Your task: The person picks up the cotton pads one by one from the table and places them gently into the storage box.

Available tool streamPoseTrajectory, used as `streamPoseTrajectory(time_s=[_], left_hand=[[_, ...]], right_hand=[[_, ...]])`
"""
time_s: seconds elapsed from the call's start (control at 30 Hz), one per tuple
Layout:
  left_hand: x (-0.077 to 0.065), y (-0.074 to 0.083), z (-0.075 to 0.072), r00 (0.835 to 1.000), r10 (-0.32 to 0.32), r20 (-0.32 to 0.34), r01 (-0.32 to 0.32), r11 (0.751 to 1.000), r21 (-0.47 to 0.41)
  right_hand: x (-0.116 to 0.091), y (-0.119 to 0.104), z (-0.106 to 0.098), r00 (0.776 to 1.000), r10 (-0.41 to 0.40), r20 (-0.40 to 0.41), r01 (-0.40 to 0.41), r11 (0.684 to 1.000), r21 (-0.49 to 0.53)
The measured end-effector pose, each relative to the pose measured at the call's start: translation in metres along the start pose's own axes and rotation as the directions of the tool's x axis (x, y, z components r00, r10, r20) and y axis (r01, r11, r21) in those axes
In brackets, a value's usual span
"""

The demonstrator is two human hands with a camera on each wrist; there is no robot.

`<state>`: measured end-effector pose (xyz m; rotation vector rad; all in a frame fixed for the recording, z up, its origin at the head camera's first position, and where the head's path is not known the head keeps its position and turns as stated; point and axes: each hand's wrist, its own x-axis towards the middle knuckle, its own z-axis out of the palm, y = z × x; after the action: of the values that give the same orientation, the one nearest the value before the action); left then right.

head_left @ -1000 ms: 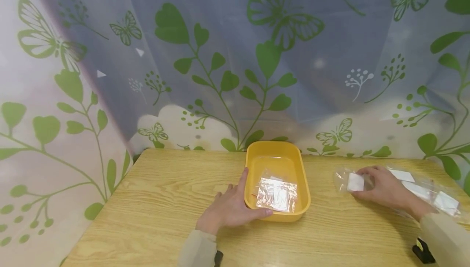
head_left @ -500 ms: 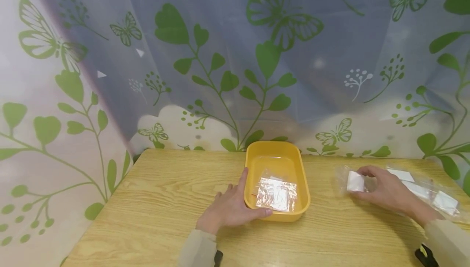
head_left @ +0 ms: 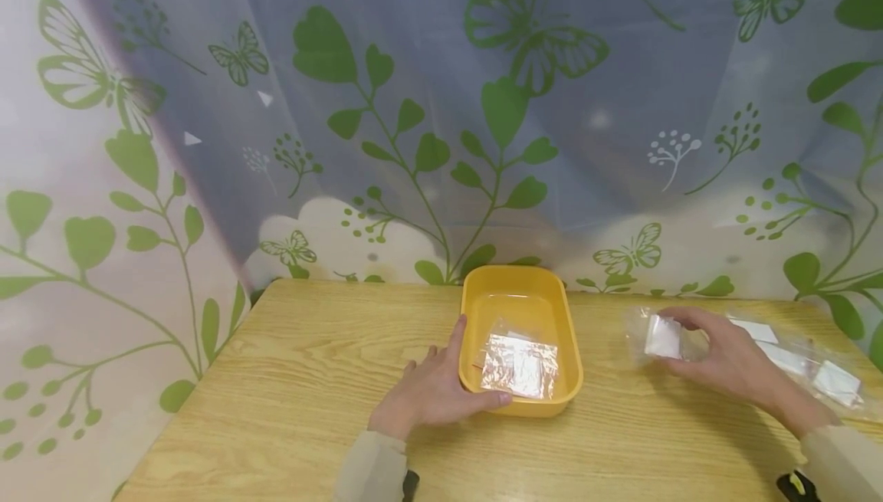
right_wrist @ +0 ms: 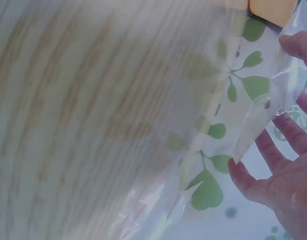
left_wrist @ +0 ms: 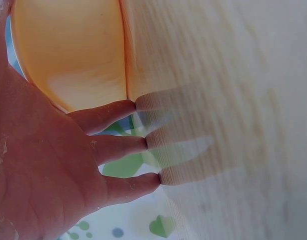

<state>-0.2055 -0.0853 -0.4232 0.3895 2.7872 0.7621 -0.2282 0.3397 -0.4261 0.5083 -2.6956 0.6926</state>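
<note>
My left hand [head_left: 436, 393] lies at the near left corner of a yellow plastic tub [head_left: 512, 280], its thumb across the front rim and its index finger along the left side. In the left wrist view the other fingers [left_wrist: 121, 145] are straight, their tips on the table. A small clear plastic bag [head_left: 517, 368] with white contents lies inside the tub. To the right, my right hand [head_left: 724, 349] pinches another clear bag with a white piece [head_left: 664, 337] between thumb and fingers. In the right wrist view this bag [right_wrist: 288, 82] hangs above the table.
More clear bags with white pieces [head_left: 836, 379] lie at the table's right side, partly behind the right forearm. A leaf-and-butterfly patterned curtain [head_left: 386, 142] stands along the back edge of the wood-grain table [head_left: 310, 379].
The right hand has lifted its bag slightly and shifted a little left, tilting the white piece. The left hand and the tub stay in place.
</note>
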Motion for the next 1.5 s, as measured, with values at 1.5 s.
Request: streamPoseTrajectory(time_s=[1.5], left_hand=[[-0.001,0.001,-0.002,1.0,-0.01,0.014,0.01,1.0,0.007]], right_hand=[[0.012,-0.07,0.009,0.898,-0.363,-0.247,0.372,0.928,-0.013]])
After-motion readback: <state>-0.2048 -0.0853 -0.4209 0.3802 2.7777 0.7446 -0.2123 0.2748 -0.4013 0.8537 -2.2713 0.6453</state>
